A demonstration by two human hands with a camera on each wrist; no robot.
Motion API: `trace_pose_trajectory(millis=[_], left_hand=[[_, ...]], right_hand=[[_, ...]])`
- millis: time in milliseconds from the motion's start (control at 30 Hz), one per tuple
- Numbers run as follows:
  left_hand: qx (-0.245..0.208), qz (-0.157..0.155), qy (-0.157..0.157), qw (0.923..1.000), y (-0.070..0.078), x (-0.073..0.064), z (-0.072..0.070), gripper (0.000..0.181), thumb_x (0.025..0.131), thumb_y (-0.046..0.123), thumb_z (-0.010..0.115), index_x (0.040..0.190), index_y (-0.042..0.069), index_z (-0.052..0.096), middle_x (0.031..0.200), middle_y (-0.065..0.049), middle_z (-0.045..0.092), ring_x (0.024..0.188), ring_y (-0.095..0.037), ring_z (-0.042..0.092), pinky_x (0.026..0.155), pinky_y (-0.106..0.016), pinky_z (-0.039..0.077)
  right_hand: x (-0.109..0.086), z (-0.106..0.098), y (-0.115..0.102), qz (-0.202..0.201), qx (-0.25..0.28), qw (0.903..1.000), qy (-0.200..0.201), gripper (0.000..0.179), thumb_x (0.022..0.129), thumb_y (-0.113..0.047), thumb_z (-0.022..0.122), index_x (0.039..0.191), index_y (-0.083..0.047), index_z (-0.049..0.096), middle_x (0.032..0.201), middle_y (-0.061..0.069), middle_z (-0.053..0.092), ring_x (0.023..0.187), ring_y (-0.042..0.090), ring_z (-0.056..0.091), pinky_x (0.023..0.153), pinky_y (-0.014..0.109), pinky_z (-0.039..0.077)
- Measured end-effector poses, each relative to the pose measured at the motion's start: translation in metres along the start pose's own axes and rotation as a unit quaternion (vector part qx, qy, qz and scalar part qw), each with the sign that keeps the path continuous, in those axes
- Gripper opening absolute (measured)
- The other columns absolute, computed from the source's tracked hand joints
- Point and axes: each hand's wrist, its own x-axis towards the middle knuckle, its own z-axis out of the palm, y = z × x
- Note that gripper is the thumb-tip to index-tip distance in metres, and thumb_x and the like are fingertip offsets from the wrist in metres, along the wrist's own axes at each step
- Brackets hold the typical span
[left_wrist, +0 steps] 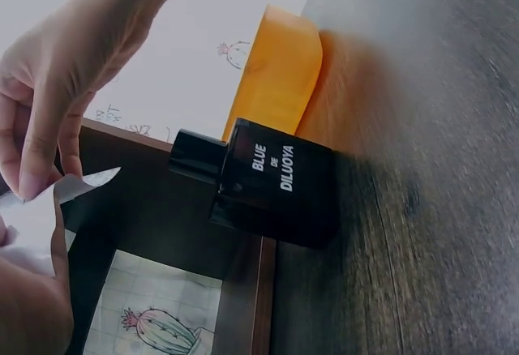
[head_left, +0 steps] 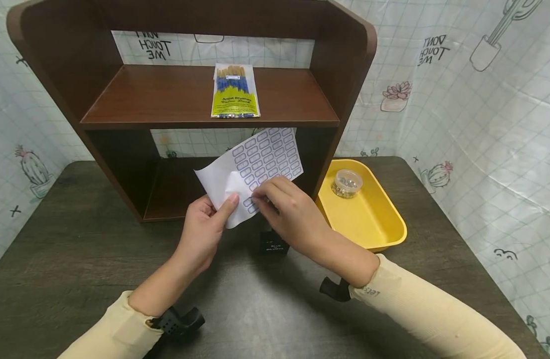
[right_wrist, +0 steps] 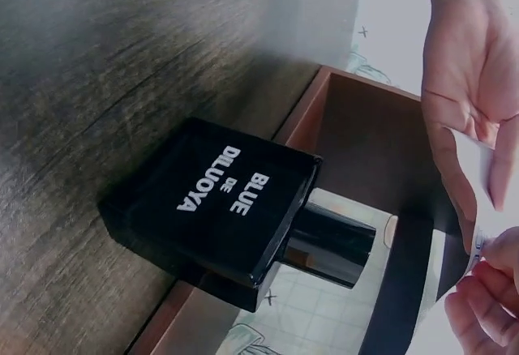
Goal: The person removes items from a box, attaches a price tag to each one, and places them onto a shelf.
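My left hand grips a white sheet of label stickers by its lower left part, thumb on the front. Rows of blue-outlined labels cover the sheet's right side, while a blank strip lies on the left. My right hand pinches a label at the lower right edge with thumb and forefinger; whether that label has lifted is hidden by the fingers. Below the hands stands a black perfume bottle, upright on the table, its white lettering also plain on the bottle in the right wrist view. Neither hand touches it.
A dark brown shelf unit stands behind the hands, with a pack of artist brushes on its upper board. To the right, a yellow tray holds a small clear round container. The table is dark wood.
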Motion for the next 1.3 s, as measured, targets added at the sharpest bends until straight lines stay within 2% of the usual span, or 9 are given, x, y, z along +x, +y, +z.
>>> trace_pose_trajectory(millis=[300, 467, 600, 767, 967, 1033, 1100, 1200, 1300], left_hand=[[0.009, -0.014, 0.012, 0.9998, -0.002, 0.004, -0.001, 0.033, 0.107, 0.011, 0.059, 0.133, -0.009, 0.062, 0.129, -0.019, 0.072, 0.098, -0.004, 0.073, 0.086, -0.021, 0.059], [0.014, -0.011, 0.025, 0.9995, -0.002, 0.007, -0.005, 0.034, 0.106, 0.011, 0.059, 0.133, -0.01, 0.061, 0.129, -0.018, 0.071, 0.098, -0.003, 0.072, 0.086, -0.02, 0.058], [0.038, -0.009, 0.043, 0.9983, -0.001, 0.01, -0.015, 0.035, 0.106, 0.013, 0.06, 0.133, -0.008, 0.061, 0.129, -0.017, 0.071, 0.097, -0.002, 0.071, 0.086, -0.019, 0.057], [0.098, -0.019, 0.051, 0.9936, 0.003, 0.012, -0.04, 0.041, 0.106, 0.021, 0.061, 0.14, -0.003, 0.059, 0.138, -0.017, 0.067, 0.105, -0.005, 0.07, 0.09, -0.019, 0.055], [0.15, -0.047, 0.067, 0.9854, 0.012, 0.012, -0.085, 0.057, 0.108, 0.038, 0.055, 0.153, 0.005, 0.047, 0.15, -0.01, 0.055, 0.125, -0.013, 0.059, 0.109, -0.034, 0.048], [0.157, -0.048, 0.076, 0.9835, 0.016, 0.013, -0.101, 0.06, 0.108, 0.04, 0.055, 0.154, 0.004, 0.045, 0.143, -0.005, 0.058, 0.121, -0.008, 0.061, 0.106, -0.029, 0.051], [0.168, -0.045, 0.081, 0.9814, 0.019, 0.013, -0.116, 0.061, 0.107, 0.039, 0.056, 0.153, 0.0, 0.045, 0.131, 0.003, 0.06, 0.113, -0.002, 0.063, 0.096, -0.02, 0.053], [0.199, -0.044, 0.063, 0.9771, 0.021, 0.014, -0.134, 0.06, 0.108, 0.036, 0.054, 0.147, -0.009, 0.046, 0.112, 0.015, 0.063, 0.098, 0.005, 0.066, 0.08, -0.011, 0.053], [0.24, -0.059, 0.032, 0.9685, 0.021, 0.013, -0.145, 0.057, 0.109, 0.034, 0.05, 0.141, -0.013, 0.05, 0.096, 0.022, 0.067, 0.087, 0.004, 0.071, 0.076, -0.014, 0.055]], right_hand=[[-0.003, 0.001, 0.0, 0.009, 0.01, 0.9998, -0.012, 0.012, 0.092, -0.005, 0.079, 0.102, -0.003, 0.072, 0.098, 0.007, 0.074, 0.091, 0.018, 0.068, 0.086, 0.027, 0.061], [-0.004, -0.001, 0.0, 0.025, 0.061, 0.9977, -0.018, 0.006, 0.096, -0.005, 0.075, 0.101, -0.004, 0.072, 0.096, 0.005, 0.072, 0.087, 0.015, 0.064, 0.08, 0.025, 0.059], [-0.006, -0.006, 0.001, 0.061, 0.113, 0.9915, -0.022, 0.004, 0.097, -0.006, 0.073, 0.1, -0.005, 0.072, 0.092, 0.004, 0.07, 0.082, 0.012, 0.059, 0.073, 0.027, 0.056], [-0.012, -0.014, 0.006, 0.118, 0.146, 0.9817, -0.028, 0.005, 0.095, -0.006, 0.076, 0.099, -0.005, 0.073, 0.095, 0.005, 0.072, 0.083, 0.012, 0.062, 0.075, 0.028, 0.06], [-0.021, -0.023, 0.013, 0.144, 0.165, 0.9753, -0.029, 0.006, 0.095, -0.007, 0.076, 0.1, -0.009, 0.074, 0.096, 0.002, 0.074, 0.084, 0.01, 0.065, 0.076, 0.022, 0.058], [-0.025, -0.025, 0.016, 0.15, 0.169, 0.9739, -0.023, 0.006, 0.095, -0.006, 0.076, 0.1, -0.009, 0.075, 0.095, 0.001, 0.075, 0.084, 0.009, 0.064, 0.074, 0.021, 0.057], [-0.029, -0.028, 0.018, 0.158, 0.167, 0.9729, -0.02, 0.005, 0.094, -0.007, 0.077, 0.099, -0.008, 0.075, 0.095, 0.001, 0.075, 0.083, 0.009, 0.062, 0.072, 0.021, 0.054], [-0.037, -0.033, 0.021, 0.179, 0.169, 0.9689, -0.024, 0.004, 0.094, -0.006, 0.077, 0.098, -0.008, 0.075, 0.093, 0.001, 0.075, 0.079, 0.009, 0.059, 0.069, 0.019, 0.05], [-0.046, -0.039, 0.023, 0.208, 0.171, 0.9623, -0.039, 0.003, 0.095, -0.009, 0.077, 0.097, -0.008, 0.075, 0.092, 0.001, 0.076, 0.08, 0.008, 0.061, 0.071, 0.017, 0.052]])
